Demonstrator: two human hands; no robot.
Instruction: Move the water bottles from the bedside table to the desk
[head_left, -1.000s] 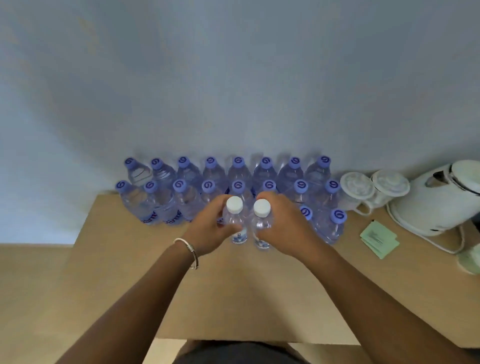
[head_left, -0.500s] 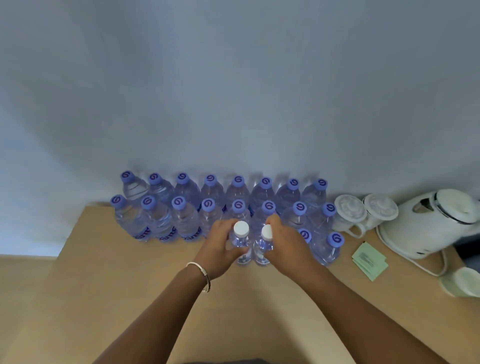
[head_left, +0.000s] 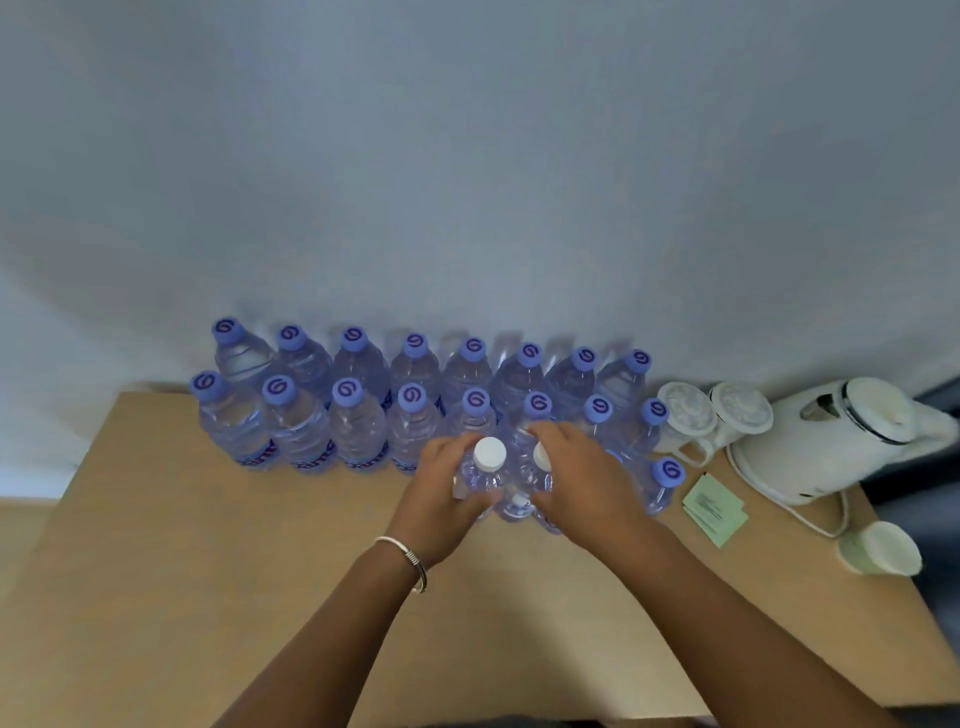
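We see a smooth, matte wooden desk (head_left: 218, 597) set against a plain pale wall (head_left: 467, 156). Along the wall stand two rows of clear, ribbed plastic bottles with rounded purple caps (head_left: 347, 393), each cap printed with a swirl. In front of them we hold two smaller clear bottles, upright and side by side on the desk. Our left hand (head_left: 441, 493) curls its fingers round the left white-capped bottle (head_left: 485, 475), whose flat white cap shows plainly. Our right hand (head_left: 582, 483) wraps the right white-capped bottle (head_left: 524, 501), covering most of its cap. The two bottles touch or nearly touch; we cannot tell which. A thin metal bangle (head_left: 410, 558) circles the left wrist. To the right stand two white cups with patterned lids (head_left: 711, 415), a glossy white kettle (head_left: 831, 441) with its cord, pale green paper sachets (head_left: 714, 509) lying flat, and a pale green paper cup (head_left: 878, 556) on its side.
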